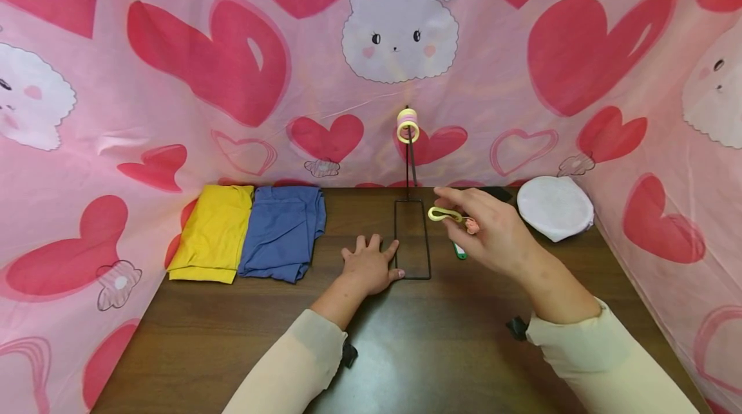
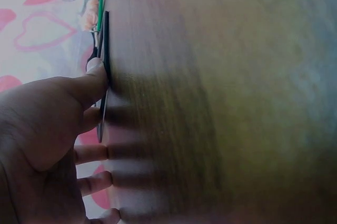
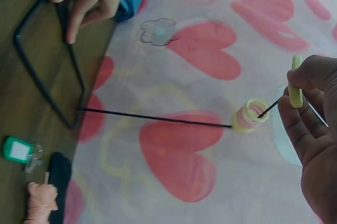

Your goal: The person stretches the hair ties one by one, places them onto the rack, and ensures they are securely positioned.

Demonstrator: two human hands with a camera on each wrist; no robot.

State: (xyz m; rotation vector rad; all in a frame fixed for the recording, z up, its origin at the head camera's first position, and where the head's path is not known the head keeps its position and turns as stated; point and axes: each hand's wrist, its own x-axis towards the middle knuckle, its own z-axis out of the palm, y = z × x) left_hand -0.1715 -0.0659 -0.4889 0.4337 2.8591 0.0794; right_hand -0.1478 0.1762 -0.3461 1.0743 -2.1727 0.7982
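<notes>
A black wire stand [image 1: 430, 253] has a flat rectangular base on the table and an upright post. Several yellow and pink hair ties [image 1: 408, 119] hang stacked on its arm. My left hand [image 1: 366, 267] lies spread at the base's left side, thumb and forefinger touching the wire, as the left wrist view also shows. My right hand [image 1: 493, 227] pinches a pale yellow hair tie [image 1: 435, 215] between thumb and fingers, right of the post. In the right wrist view this hair tie [image 3: 296, 83] is close to the arm's free tip.
Folded yellow cloth [image 1: 214, 230] and blue cloth [image 1: 281, 230] lie at the left. Behind my right hand are a green key tag [image 3: 18, 149] with metal rings, a pink figure [image 3: 42, 201] and a black item [image 3: 60, 182]. A white round pouch [image 1: 555, 207] lies at the back right.
</notes>
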